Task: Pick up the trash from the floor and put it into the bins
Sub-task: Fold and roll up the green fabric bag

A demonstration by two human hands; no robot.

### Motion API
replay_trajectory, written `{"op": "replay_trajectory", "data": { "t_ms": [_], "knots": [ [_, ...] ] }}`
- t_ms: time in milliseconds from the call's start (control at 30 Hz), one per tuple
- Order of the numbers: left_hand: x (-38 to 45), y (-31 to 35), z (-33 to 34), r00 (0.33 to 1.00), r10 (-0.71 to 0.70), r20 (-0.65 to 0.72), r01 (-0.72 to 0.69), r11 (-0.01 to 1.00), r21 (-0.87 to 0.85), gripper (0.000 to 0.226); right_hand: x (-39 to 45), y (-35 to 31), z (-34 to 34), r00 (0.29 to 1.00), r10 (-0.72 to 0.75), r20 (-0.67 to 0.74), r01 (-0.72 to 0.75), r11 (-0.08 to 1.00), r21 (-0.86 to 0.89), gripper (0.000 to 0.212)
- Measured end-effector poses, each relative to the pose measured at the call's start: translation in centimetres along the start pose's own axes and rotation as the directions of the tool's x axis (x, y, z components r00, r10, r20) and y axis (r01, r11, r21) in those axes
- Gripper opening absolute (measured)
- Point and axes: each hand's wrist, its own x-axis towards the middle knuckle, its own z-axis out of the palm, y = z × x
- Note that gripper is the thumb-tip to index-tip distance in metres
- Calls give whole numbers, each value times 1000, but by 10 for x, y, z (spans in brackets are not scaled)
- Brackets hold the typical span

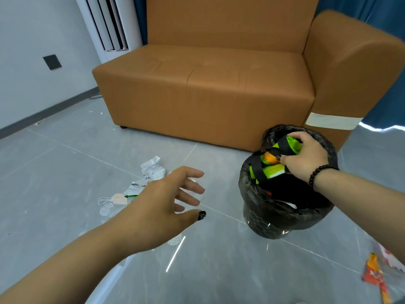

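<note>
A grey tiled floor point(65, 161) runs up to a tan leather sofa point(208, 84) with a strip of pale tape point(333, 121) on its arm. Behind it are a pale wall, a white standing unit point(109, 25) and blue curtains point(361, 7).

In the head view, a bin point(276, 218) lined with a black bag stands on the floor just in front of the sofa's arm. The right hand point(306, 157), a dark bead bracelet point(320, 175) on its wrist, is over the bin's mouth; its grip is closed round a green, black and orange wrapper point(276, 165), fingers curled over it, held at the level of the rim.

The left hand point(166, 202) reaches out above the floor with its grip open, fingers spread and holding nothing. Just beyond it lie crumpled white wrappers point(152, 168) and a face mask point(114, 199), well apart from the bin. At the lower right edge, an orange and red wrapper point(374, 275) lies on the floor.
</note>
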Motion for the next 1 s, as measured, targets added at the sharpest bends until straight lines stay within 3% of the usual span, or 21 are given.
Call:
{"op": "replay_trajectory", "data": {
  "t_ms": [100,267,700,1000],
  "knots": [
    [1,-2,4,999,-7,37,7,1000,12,46,20,29,3,988,-147,48,154,929,-336,54],
    [5,-9,1,998,-33,45,32,999,25,43,37,60,28,962,-147,231,257,779,-572,55],
    [17,-18,1,992,-67,105,52,989,139,35,72,86,41,941,-44,334,292,602,-743,45],
    [23,-29,-6,981,-119,155,81,969,233,38,78,88,39,929,2,370,297,593,-748,54]
  ]
}}
